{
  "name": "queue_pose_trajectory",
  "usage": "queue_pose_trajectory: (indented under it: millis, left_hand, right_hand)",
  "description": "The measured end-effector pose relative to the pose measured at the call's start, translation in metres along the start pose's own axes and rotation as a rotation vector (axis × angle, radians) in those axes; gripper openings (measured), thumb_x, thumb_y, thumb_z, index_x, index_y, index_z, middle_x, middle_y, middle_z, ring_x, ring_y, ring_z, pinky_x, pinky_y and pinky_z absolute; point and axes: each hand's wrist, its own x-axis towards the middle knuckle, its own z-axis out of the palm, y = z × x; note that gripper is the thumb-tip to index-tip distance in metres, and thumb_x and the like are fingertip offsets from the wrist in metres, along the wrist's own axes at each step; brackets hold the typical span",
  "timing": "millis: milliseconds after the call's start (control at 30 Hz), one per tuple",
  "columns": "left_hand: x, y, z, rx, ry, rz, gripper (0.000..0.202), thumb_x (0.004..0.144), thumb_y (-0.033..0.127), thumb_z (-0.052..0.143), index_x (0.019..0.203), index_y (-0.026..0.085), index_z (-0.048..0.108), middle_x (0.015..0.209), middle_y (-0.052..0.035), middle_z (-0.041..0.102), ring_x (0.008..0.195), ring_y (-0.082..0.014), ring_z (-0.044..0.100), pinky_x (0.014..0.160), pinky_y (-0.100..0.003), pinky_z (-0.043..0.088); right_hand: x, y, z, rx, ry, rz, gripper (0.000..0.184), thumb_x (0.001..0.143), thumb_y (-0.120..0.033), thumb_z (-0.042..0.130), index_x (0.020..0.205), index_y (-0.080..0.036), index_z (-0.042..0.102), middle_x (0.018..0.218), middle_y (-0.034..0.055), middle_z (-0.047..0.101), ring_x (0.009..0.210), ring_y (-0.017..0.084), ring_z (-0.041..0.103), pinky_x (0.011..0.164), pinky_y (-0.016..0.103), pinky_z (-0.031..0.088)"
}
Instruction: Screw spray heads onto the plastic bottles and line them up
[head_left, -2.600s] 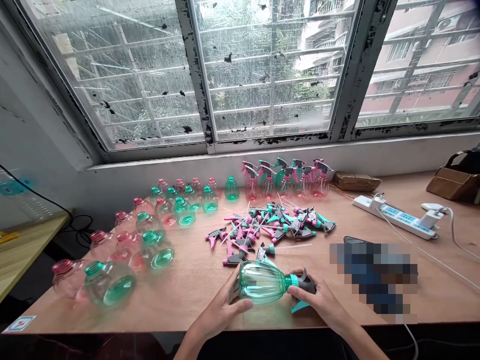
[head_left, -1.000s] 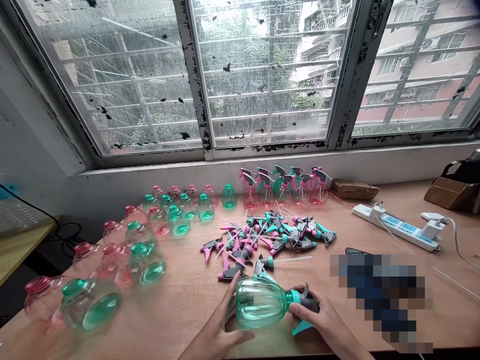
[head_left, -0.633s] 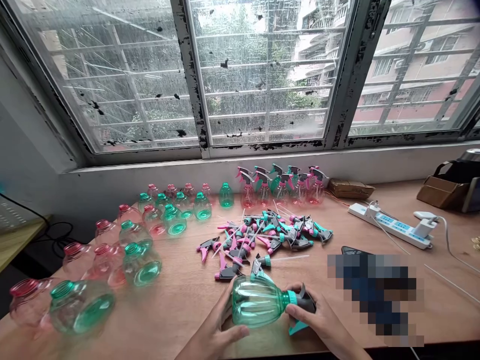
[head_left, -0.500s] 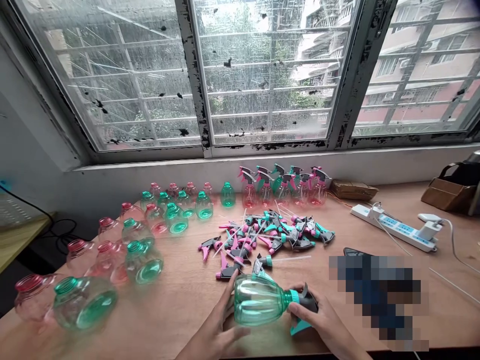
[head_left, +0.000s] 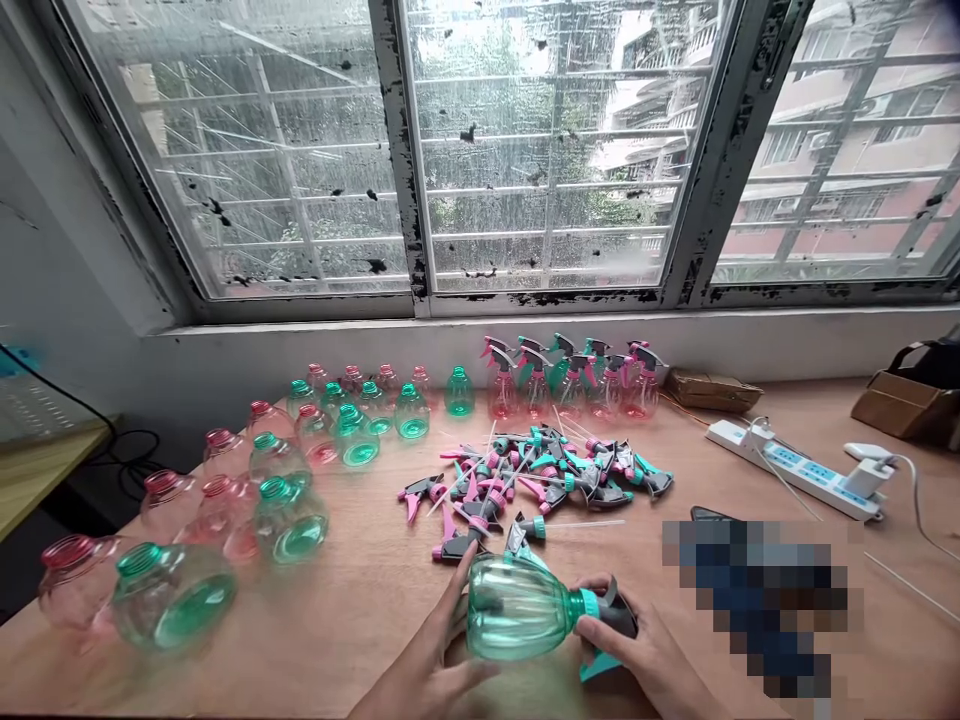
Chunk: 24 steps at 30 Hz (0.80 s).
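A clear green spray bottle (head_left: 517,607) lies sideways in the air above the front of the table, its base to the left. My left hand (head_left: 429,645) cups the base end, with fingers along the far side and the thumb below. At the neck, my right hand (head_left: 651,640) grips the grey and turquoise spray head (head_left: 616,614), which sits on the bottle's mouth; I cannot tell how tightly it is screwed. Just beyond the bottle lies a heap of loose pink, turquoise and grey spray heads (head_left: 555,470) with thin tubes.
Open green and pink bottles (head_left: 281,520) stand in rows at the left. Several bottles with spray heads (head_left: 574,385) stand by the wall. At the right are a white power strip (head_left: 795,468), a brown package (head_left: 712,390), a brown box (head_left: 907,398) and a partly pixelated dark phone-like object (head_left: 712,514).
The camera view has shifted slightly. Both hands keep their hold on the green bottle and its spray head, with hardly any visible movement.
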Motion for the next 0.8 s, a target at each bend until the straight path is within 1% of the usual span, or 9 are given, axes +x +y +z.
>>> queue_pose_trajectory:
  millis: [67,167,267,333,400,500,600,733,800]
  left_hand:
    - [0.000,-0.001,0.000,-0.006,0.000,-0.001,0.110,0.086,0.030,0.080,0.162,0.043,0.001,0.171,-0.0036,0.030,0.157,-0.0311,0.028,0.129,-0.051,0.022]
    - [-0.001,-0.005,-0.001,-0.040,0.011,-0.006,0.121,0.078,0.036,0.087,0.162,0.040,0.000,0.173,-0.0055,0.026,0.158,-0.0332,0.025,0.130,-0.052,0.017]
    - [-0.001,-0.006,-0.002,-0.053,0.009,-0.007,0.111,0.080,0.045,0.084,0.163,0.034,0.012,0.173,-0.0072,0.025,0.158,-0.0334,0.023,0.130,-0.052,0.015]
    - [-0.002,-0.004,-0.002,-0.036,0.004,-0.004,0.106,0.081,0.042,0.083,0.163,0.036,0.015,0.172,-0.0059,0.028,0.158,-0.0327,0.025,0.130,-0.051,0.016]
    - [-0.002,0.000,-0.001,-0.013,-0.010,-0.001,0.107,0.083,0.036,0.083,0.162,0.041,0.011,0.171,-0.0033,0.031,0.157,-0.0319,0.027,0.130,-0.050,0.019]
    - [-0.003,0.004,0.001,0.006,-0.012,0.014,0.109,0.086,0.034,0.080,0.161,0.044,0.003,0.171,-0.0015,0.030,0.160,-0.0303,0.018,0.129,-0.049,0.021]
    - [-0.003,0.003,0.001,-0.006,0.014,-0.002,0.116,0.081,0.036,0.085,0.162,0.040,0.003,0.173,-0.0040,0.025,0.161,-0.0315,0.011,0.130,-0.049,0.019]
    - [-0.002,-0.001,-0.001,-0.016,0.016,-0.020,0.108,0.083,0.043,0.082,0.164,0.032,0.011,0.173,-0.0079,0.025,0.160,-0.0335,0.018,0.130,-0.051,0.017]
    - [-0.002,0.000,-0.001,-0.002,0.012,-0.029,0.106,0.085,0.041,0.081,0.163,0.034,0.010,0.172,-0.0065,0.027,0.159,-0.0328,0.021,0.130,-0.051,0.017]
  right_hand:
    - [0.001,0.003,0.000,0.031,0.004,-0.010,0.043,0.077,-0.052,0.085,0.099,-0.018,0.070,0.074,0.0007,0.072,0.063,0.020,0.070,0.063,0.033,0.058]
    - [0.001,0.007,-0.001,0.042,0.013,-0.012,0.042,0.075,-0.050,0.087,0.099,-0.019,0.070,0.077,0.0008,0.072,0.065,0.021,0.069,0.063,0.034,0.059]
    - [0.000,0.006,-0.002,-0.006,0.013,-0.009,0.044,0.073,-0.050,0.089,0.100,-0.019,0.071,0.082,0.0027,0.073,0.070,0.023,0.070,0.065,0.036,0.060]
    - [-0.001,0.004,-0.002,-0.009,0.007,-0.006,0.043,0.075,-0.050,0.088,0.100,-0.019,0.071,0.081,0.0024,0.074,0.070,0.022,0.070,0.066,0.035,0.059]
    - [-0.001,0.002,0.000,0.026,0.003,-0.006,0.042,0.076,-0.050,0.086,0.099,-0.019,0.070,0.075,0.0006,0.072,0.065,0.020,0.069,0.064,0.033,0.058]
    - [-0.001,0.000,0.001,0.056,0.000,-0.005,0.042,0.076,-0.050,0.087,0.098,-0.018,0.068,0.070,-0.0008,0.070,0.062,0.020,0.068,0.063,0.033,0.057]
    - [-0.001,-0.002,0.002,0.015,-0.007,-0.009,0.043,0.076,-0.050,0.087,0.098,-0.018,0.069,0.075,0.0007,0.070,0.064,0.021,0.069,0.065,0.035,0.058]
    - [-0.002,-0.007,0.004,-0.012,-0.010,-0.027,0.042,0.075,-0.050,0.087,0.097,-0.017,0.072,0.075,0.0007,0.068,0.063,0.020,0.066,0.061,0.034,0.057]
    - [-0.002,-0.008,0.005,0.003,0.000,-0.033,0.042,0.074,-0.050,0.087,0.096,-0.017,0.073,0.073,0.0001,0.068,0.061,0.019,0.065,0.059,0.032,0.057]
